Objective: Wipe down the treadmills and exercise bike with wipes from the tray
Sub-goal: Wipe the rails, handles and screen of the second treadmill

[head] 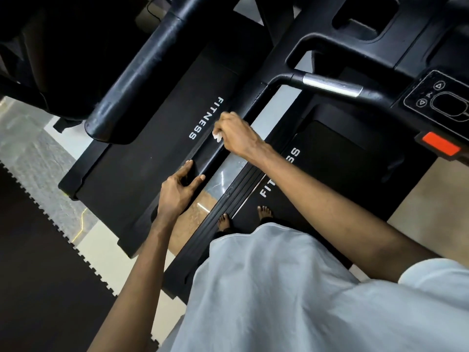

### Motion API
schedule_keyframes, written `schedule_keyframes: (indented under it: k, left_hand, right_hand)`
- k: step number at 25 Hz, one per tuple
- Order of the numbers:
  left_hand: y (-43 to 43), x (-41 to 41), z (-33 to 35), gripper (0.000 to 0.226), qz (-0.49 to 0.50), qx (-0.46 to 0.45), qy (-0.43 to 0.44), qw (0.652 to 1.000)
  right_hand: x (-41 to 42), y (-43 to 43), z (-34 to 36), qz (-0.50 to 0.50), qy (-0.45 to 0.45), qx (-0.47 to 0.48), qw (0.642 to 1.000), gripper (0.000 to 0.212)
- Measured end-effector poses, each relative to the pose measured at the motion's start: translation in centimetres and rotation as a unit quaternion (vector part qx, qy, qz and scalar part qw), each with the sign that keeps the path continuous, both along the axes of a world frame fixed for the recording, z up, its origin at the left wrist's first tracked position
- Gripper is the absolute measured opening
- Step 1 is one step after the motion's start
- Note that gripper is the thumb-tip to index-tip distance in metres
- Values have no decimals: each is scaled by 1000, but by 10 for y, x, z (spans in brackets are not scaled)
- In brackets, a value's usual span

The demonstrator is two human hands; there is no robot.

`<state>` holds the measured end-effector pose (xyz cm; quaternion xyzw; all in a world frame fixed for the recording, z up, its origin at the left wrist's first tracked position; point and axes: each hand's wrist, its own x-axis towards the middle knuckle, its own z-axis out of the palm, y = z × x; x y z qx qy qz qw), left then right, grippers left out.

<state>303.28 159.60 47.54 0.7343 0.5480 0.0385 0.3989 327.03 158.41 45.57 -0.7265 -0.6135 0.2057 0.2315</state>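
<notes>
On the treadmill rail (211, 158), right hand (236, 134) grips wipe (217, 136), left hand (177, 191) rests spread.

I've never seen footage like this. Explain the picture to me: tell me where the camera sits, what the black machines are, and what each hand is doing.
There is one picture, taken by a wide-angle camera worn on a person's head. It looks down past their pale shirt, which is why everything appears tilted. There is no robot here: both arms are the person's own.

The black machines are two treadmills side by side, each marked FITNESS. The person stands barefoot on the near treadmill, whose console shows at the upper right. They lean across the gap to the far treadmill.

The right hand grips a crumpled white wipe at that treadmill's side rail. The left hand rests on the same rail, closer to the person, with its fingers straight and holding nothing.
</notes>
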Motion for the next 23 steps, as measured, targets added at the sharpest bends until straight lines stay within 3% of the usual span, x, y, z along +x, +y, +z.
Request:
schedule_keyframes:
  k: [3, 8, 14, 17, 19, 23]
  left_hand:
    - [7, 0, 2, 67, 0, -17, 1, 1000]
    - [26, -2, -3, 66, -41, -54, -9, 998]
    - [57, -10, -29, 77, -94, -115, -39, 988]
    - [68, -12, -44, 81, -124, -134, -55, 982]
    - [74, -15, -51, 84, -129, -159, -72, 976]
    - [78, -18, -62, 88, -141, -172, -77, 972]
  right_hand:
    - [-8, 0, 7, -32, -56, -13, 998, 31]
    - [-51, -24, 5, 100, -135, -83, 982, 62]
    - [-26, 1, 14, 1, -170, -148, 974, 57]
    - [-36, 5, 22, 63, -178, -175, 966, 71]
    - [-29, 15, 28, 86, -184, -171, 964, 64]
    - [-6, 48, 26, 24, -202, -182, 962, 36]
